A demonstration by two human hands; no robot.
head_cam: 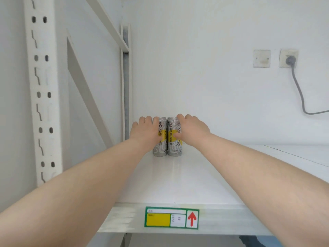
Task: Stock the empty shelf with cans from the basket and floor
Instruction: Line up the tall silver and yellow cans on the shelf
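Two slim silver-and-yellow cans stand upright side by side at the back left of the white shelf (pixel 178 184). My left hand (pixel 145 131) grips the left can (pixel 161 148) from its left side. My right hand (pixel 191 130) grips the right can (pixel 173 148) from its right side, thumb across the yellow label. The two cans touch or nearly touch each other. Both rest on the shelf surface close to the back wall. No basket or other cans are in view.
A white perforated upright (pixel 41 97) and diagonal brace (pixel 83 86) stand at the left. The shelf's front beam carries a green-yellow label with a red arrow (pixel 171 218). A wall socket with a grey cable (pixel 292 68) is at the right.
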